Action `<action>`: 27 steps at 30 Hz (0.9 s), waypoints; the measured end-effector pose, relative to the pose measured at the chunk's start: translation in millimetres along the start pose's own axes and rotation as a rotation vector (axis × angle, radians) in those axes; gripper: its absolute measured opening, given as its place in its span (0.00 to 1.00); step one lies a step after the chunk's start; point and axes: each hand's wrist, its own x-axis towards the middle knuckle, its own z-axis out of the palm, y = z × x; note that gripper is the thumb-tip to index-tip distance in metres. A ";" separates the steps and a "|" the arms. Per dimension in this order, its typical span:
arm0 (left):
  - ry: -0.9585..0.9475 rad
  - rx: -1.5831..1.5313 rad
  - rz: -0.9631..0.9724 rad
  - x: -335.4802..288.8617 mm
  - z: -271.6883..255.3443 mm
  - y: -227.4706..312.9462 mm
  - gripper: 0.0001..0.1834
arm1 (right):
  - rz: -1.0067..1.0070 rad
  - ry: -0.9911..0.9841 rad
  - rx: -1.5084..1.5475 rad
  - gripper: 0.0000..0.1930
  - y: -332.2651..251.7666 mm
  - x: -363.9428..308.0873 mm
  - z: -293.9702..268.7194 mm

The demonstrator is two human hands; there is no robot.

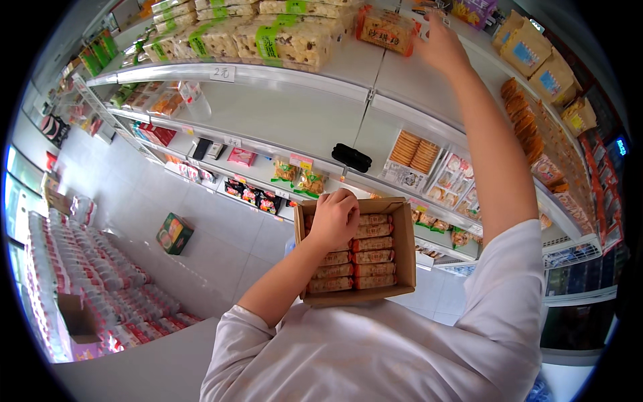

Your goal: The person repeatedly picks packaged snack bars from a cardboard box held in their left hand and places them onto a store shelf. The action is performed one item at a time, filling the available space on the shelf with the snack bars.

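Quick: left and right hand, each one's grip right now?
Left hand: curled over the cardboard box; any hold is hidden.
Right hand: by the orange-wrapped pack on the upper shelf; open or closed cannot be told.

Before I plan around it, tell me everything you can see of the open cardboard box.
The box looks like plain brown cardboard, rectangular, its top open. Inside, orange-and-tan wrapped packets lie in two columns. The left hand, fingers curled, covers part of its far left; whether it grips the rim or a packet is unclear. It sits in front of the person's torso, near wall close to the white shirt. What supports it underneath is hidden.
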 end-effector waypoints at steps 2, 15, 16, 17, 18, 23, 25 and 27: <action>0.005 -0.009 -0.004 1.1 -0.6 1.4 0.06 | -0.073 0.110 0.128 0.23 -1.9 -15.1 -11.9; 0.086 -0.219 -0.093 2.0 1.0 -5.2 0.08 | -0.048 -1.069 0.627 0.07 -57.6 -307.6 6.6; 0.106 -0.286 -0.127 2.5 -0.6 -4.4 0.08 | -0.122 -0.980 0.613 0.07 -53.3 -331.2 27.9; 0.114 -0.230 -0.104 3.5 -2.5 -0.4 0.07 | -0.091 -0.973 0.583 0.06 -57.2 -343.6 34.3; 0.101 -0.219 -0.099 1.0 -0.6 -3.3 0.07 | -0.084 -0.944 0.560 0.07 -59.0 -357.3 41.3; 0.075 -0.160 -0.058 -2.6 1.6 -8.2 0.07 | -0.131 -0.807 0.366 0.13 -56.9 -392.8 67.2; 0.064 -0.162 -0.075 -1.8 2.6 -5.5 0.07 | -0.172 -0.754 0.278 0.16 -55.0 -394.9 68.3; 0.045 -0.163 -0.109 -4.2 0.6 -1.7 0.06 | -0.196 -0.724 0.199 0.19 -55.4 -403.9 76.3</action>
